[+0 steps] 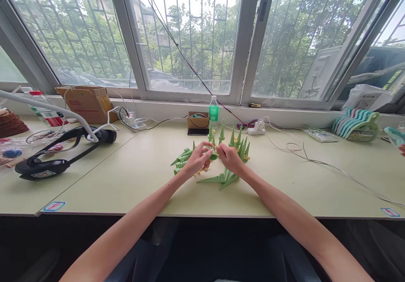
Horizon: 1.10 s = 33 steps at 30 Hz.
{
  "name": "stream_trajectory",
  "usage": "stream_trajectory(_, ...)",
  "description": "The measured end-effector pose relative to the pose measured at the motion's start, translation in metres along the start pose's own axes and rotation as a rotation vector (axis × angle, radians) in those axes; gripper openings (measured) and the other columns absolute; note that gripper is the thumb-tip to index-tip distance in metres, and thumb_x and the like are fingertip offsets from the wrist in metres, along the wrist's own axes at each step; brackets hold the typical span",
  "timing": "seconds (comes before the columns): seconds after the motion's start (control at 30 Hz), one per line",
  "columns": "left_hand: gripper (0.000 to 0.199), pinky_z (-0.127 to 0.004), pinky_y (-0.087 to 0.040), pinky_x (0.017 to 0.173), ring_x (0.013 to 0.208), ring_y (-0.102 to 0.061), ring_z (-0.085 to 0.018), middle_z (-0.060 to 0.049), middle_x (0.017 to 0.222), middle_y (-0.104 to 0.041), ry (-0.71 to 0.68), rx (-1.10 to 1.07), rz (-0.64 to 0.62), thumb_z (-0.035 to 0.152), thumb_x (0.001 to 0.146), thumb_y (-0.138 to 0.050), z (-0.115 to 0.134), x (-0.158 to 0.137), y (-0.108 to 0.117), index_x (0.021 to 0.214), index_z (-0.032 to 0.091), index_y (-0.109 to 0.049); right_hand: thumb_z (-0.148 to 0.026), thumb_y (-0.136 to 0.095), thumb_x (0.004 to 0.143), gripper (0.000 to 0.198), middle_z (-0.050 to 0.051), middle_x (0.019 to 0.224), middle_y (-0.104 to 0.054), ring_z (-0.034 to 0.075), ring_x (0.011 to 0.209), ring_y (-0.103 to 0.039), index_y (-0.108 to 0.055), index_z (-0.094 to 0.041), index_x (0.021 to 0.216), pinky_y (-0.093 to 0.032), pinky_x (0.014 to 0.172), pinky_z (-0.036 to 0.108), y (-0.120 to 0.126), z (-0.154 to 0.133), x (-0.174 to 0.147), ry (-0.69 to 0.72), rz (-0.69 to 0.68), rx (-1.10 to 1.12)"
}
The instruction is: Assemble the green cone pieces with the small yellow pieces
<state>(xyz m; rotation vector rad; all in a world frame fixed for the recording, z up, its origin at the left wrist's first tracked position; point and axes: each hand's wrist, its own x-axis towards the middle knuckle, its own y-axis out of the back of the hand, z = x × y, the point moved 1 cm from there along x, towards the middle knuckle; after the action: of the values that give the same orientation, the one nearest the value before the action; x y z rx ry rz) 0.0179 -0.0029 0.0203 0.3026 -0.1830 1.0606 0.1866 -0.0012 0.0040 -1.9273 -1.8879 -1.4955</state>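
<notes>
Over the middle of the table, my left hand (pixel 198 158) and my right hand (pixel 229 157) are close together. Between them a green plastic spike (pixel 214 157) shows its round open end, and the left fingers appear curled onto it. The right hand is closed, and what its fingers pinch is hidden. Several green spikes (pixel 239 145) stand point-up behind and beside the right hand. More spikes (pixel 181 160) lie to the left of the left hand, and others (pixel 211 179) lie nearer the front. Small yellow pieces (pixel 202 171) are scattered below the hands.
A green-labelled bottle (pixel 213 112) stands behind the spikes, beside a small cardboard box (pixel 198 123) and a dark phone (pixel 198 132). On the left lies a black headset (pixel 63 151). White cables (pixel 311 158) cross the right side, near stacked pastel hangers (pixel 356 125).
</notes>
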Motion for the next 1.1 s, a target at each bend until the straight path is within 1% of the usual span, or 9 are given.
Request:
stream_trajectory(0.13,0.039,-0.016,-0.037,0.036,0.044,-0.051,-0.004,0.001,0.088,-0.054,-0.058,0.045,-0.013,0.048,0.086,-0.057,-0.004,0.0,0.0,0.112,0.022,-0.044,-0.046,-0.029,0.099,0.04,-0.005,0.055,-0.037,0.01,0.051,-0.027,-0.033,-0.022,0.068,-0.025,0.052,0.023,0.001,0.002,0.0,-0.006,0.001,-0.027)
stream_trajectory(0.37,0.046,-0.015,-0.043,0.041,0.048,-0.051,-0.002,-0.001,0.096,-0.054,-0.146,0.14,0.003,0.043,0.086,-0.06,-0.008,0.0,0.001,0.121,0.025,-0.038,-0.045,-0.029,0.1,0.041,-0.005,0.055,-0.04,0.01,0.05,-0.029,-0.034,-0.021,0.067,-0.025,0.052,0.023,0.001,0.003,0.0,-0.009,0.001,-0.062)
stream_trajectory(0.47,0.051,-0.015,-0.044,0.043,0.05,-0.052,-0.003,-0.002,0.098,-0.055,-0.179,0.194,0.023,0.04,0.085,-0.062,-0.008,-0.001,0.001,0.125,0.026,-0.035,-0.046,-0.029,0.1,0.042,-0.005,0.054,-0.039,0.01,0.05,-0.028,-0.034,-0.021,0.066,-0.024,0.052,0.023,0.001,0.004,0.0,-0.014,0.004,-0.072)
stream_trajectory(0.67,0.065,-0.016,-0.047,0.045,0.052,-0.054,-0.003,-0.003,0.104,-0.056,-0.202,0.257,0.071,0.037,0.082,-0.066,-0.009,0.0,0.001,0.133,0.03,-0.026,-0.044,-0.029,0.1,0.041,-0.005,0.054,-0.037,0.01,0.05,-0.028,-0.033,-0.021,0.066,-0.024,0.053,0.024,0.001,0.004,0.001,-0.01,0.014,-0.088)
stream_trajectory(0.77,0.068,-0.017,-0.047,0.046,0.052,-0.055,-0.004,-0.004,0.105,-0.056,-0.199,0.271,0.087,0.036,0.082,-0.066,-0.01,0.0,0.001,0.135,0.029,-0.024,-0.044,-0.029,0.1,0.041,-0.005,0.055,-0.038,0.01,0.05,-0.029,-0.033,-0.021,0.067,-0.024,0.053,0.024,0.001,0.004,0.001,-0.009,0.015,-0.086)
stream_trajectory(0.83,0.069,-0.018,-0.048,0.047,0.052,-0.055,-0.004,-0.005,0.107,-0.057,-0.195,0.289,0.092,0.036,0.081,-0.066,-0.01,0.001,0.001,0.136,0.028,-0.025,-0.044,-0.029,0.1,0.041,-0.005,0.054,-0.039,0.01,0.05,-0.029,-0.034,-0.021,0.066,-0.024,0.053,0.024,0.001,0.004,0.001,-0.01,0.014,-0.084)
stream_trajectory(1.0,0.06,-0.022,-0.051,0.051,0.051,-0.055,-0.005,-0.009,0.111,-0.06,-0.203,0.366,0.09,0.036,0.082,-0.065,-0.011,0.001,0.003,0.133,0.023,-0.038,-0.044,-0.029,0.1,0.042,-0.005,0.053,-0.038,0.009,0.049,-0.028,-0.034,-0.021,0.066,-0.023,0.052,0.024,0.001,0.005,0.001,-0.012,0.014,-0.095)
stream_trajectory(1.1,0.058,-0.023,-0.052,0.051,0.05,-0.055,-0.004,-0.009,0.111,-0.06,-0.205,0.379,0.097,0.035,0.081,-0.066,-0.011,0.001,0.003,0.133,0.023,-0.04,-0.045,-0.029,0.1,0.042,-0.005,0.053,-0.037,0.009,0.049,-0.027,-0.033,-0.021,0.066,-0.023,0.052,0.023,0.001,0.005,0.001,-0.017,0.009,-0.094)
